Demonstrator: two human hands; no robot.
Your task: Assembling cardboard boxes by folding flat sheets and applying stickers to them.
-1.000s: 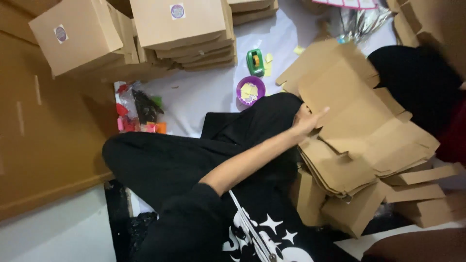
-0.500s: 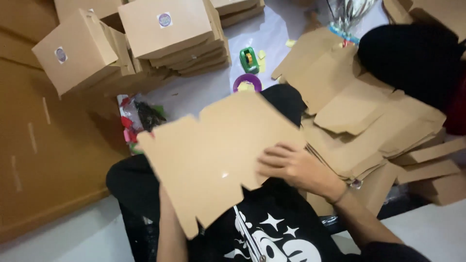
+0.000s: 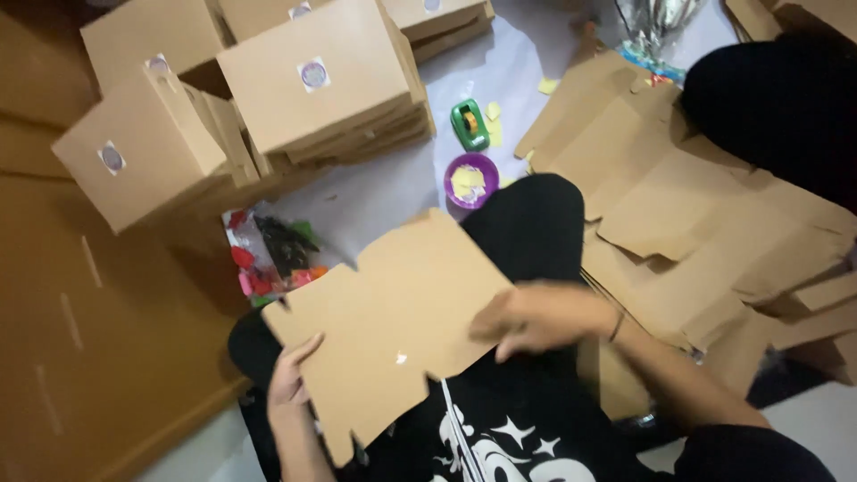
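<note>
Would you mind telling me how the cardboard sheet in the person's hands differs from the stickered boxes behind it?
The sheet is flat and unfolded; the boxes are folded up. The sheet shows no sticker; each box carries a round one. The left hand and right hand hold the sheet over the lap; the boxes lie stacked on the floor. Both are plain brown cardboard.

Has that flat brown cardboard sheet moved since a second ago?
Yes. The flat brown cardboard sheet came off the stack of flat cardboard blanks onto the lap, leftward.
</note>
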